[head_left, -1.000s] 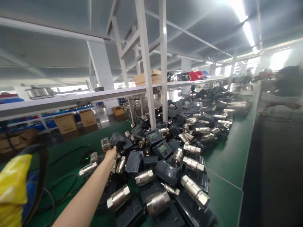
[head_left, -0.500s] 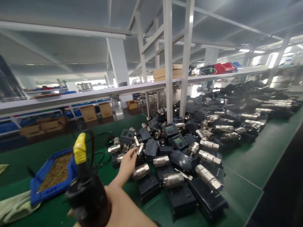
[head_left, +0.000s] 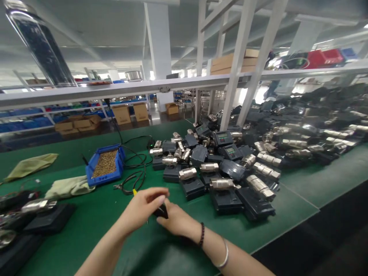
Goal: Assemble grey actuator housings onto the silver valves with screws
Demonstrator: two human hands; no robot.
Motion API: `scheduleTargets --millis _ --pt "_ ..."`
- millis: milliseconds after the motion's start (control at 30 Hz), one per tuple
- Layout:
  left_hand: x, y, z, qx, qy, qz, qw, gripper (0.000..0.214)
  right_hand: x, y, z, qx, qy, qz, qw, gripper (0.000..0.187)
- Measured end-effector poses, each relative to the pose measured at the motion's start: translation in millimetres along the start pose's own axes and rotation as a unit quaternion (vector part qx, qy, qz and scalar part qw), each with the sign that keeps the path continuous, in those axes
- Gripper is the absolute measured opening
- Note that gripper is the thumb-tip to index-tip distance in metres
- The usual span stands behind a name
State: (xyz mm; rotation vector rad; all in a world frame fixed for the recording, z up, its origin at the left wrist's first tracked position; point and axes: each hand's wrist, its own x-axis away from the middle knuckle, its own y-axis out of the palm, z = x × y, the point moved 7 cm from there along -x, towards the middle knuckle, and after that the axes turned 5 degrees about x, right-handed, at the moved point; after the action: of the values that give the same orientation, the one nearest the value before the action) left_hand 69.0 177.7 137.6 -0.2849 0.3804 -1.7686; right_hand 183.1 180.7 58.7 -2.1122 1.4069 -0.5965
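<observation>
My left hand [head_left: 143, 207] and my right hand [head_left: 174, 218] meet over the green bench in the middle of the view. Between them is the black body [head_left: 161, 211] of what looks like an electric screwdriver, mostly hidden. Its yellow end [head_left: 135, 192] pokes out behind the left hand. The right fingers and thumb close around the black part, while the left fingers curl over it from above. Just beyond the hands, dark grey meter boxes with metal pipe fittings lie in a pile; the nearest is a meter box [head_left: 193, 188].
A blue tray [head_left: 105, 178] of small brass-coloured parts stands left, beside a pale cloth [head_left: 69, 187] and a black cable [head_left: 138, 174]. More meter units [head_left: 48, 218] lie at far left. White shelf posts [head_left: 240, 65] rise behind the pile.
My right hand has drawn back from the pile toward me. The screwdriver, upright at the left before, is now tilted between both hands. The view has swung left and down.
</observation>
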Motion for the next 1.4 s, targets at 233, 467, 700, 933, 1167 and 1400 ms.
scheduleTargets --millis 233,467,700,933,1167,1400 --pt "-130 6.2 -75 -0.216 -0.14 0.113 0.96 0.127 15 -49 63 0.075 0.135 0.242 0.958 0.072" --pt "-177 -6.7 -122 -0.203 -0.125 0.026 0.971 0.139 -37 -39 78 0.089 0.175 0.304 0.932 0.081" --pt "-221 -12.4 -142 -0.186 -0.065 0.004 0.98 0.136 -105 -63 81 0.084 0.149 0.311 0.935 0.079" --pt "-284 -25.8 -152 -0.18 -0.036 0.006 0.983 0.124 -163 -72 90 0.086 0.172 0.325 0.926 0.084" --pt "-328 -45.5 -156 -0.176 0.001 0.042 0.984 0.054 -213 -73 87 0.12 0.225 0.33 0.909 0.072" --pt "-328 -36.4 -159 -0.192 -0.012 0.116 0.974 0.043 -246 -83 72 0.147 0.274 0.321 0.895 0.041"
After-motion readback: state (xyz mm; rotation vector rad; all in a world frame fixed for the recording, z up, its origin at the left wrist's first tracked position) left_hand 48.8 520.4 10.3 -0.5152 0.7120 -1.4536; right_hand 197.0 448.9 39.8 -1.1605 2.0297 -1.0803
